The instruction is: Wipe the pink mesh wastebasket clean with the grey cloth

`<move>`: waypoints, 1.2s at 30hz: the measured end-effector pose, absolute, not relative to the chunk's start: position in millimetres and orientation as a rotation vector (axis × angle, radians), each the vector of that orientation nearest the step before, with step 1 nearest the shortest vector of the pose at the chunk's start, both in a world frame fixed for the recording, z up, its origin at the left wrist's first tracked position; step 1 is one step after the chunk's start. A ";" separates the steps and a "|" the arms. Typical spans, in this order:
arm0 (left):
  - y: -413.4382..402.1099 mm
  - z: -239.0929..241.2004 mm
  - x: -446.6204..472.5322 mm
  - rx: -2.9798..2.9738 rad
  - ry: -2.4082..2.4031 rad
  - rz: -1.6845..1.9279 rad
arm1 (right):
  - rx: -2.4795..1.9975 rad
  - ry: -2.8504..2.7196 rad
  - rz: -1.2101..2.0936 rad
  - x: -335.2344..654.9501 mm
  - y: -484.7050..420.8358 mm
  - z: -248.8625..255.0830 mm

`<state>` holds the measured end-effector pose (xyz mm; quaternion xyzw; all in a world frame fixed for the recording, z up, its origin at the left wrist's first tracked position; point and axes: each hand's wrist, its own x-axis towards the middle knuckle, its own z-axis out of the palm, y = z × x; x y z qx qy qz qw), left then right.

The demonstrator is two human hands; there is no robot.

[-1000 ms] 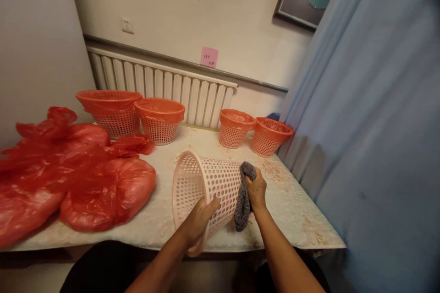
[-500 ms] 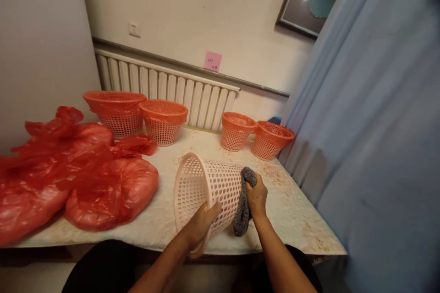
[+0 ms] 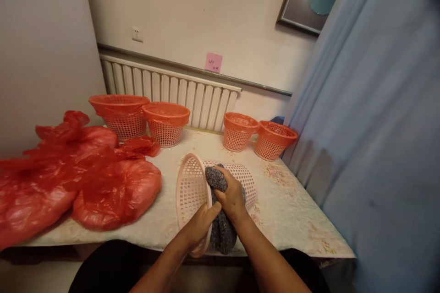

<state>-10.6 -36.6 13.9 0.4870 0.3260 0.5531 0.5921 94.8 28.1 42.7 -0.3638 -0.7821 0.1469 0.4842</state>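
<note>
A pale pink mesh basket (image 3: 189, 190) lies on its side near the front edge of the table (image 3: 292, 210), its mouth facing left. My left hand (image 3: 198, 224) grips the basket's rim at the bottom, fingers closed around it. My right hand (image 3: 231, 198) presses a grey knitted cloth (image 3: 220, 229) against the basket's outer wall, just behind the rim, fingers closed on the cloth. Part of the cloth hangs down toward the table edge.
Several orange-lined mesh baskets (image 3: 166, 122) stand along the table's back edge before a white radiator (image 3: 172, 94). A heap of red plastic bags (image 3: 79, 178) covers the table's left part. A blue curtain (image 3: 378, 123) hangs close on the right.
My right hand has slid the grey cloth from the basket's base end leftward along its side to the rim. The basket has turned slightly. My left hand keeps its hold.
</note>
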 end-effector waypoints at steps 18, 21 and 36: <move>-46.3 -7.0 -4.6 1.256 0.747 1.154 | -1.399 -1.463 0.128 187.6 107.7 -8.3; -47.2 -7.9 -6.8 1.282 0.732 1.134 | -1.399 -1.410 0.148 175.2 84.9 -11.0; -48.3 -6.3 -9.7 1.363 0.878 1.220 | -0.970 -1.840 0.342 91.5 20.8 47.3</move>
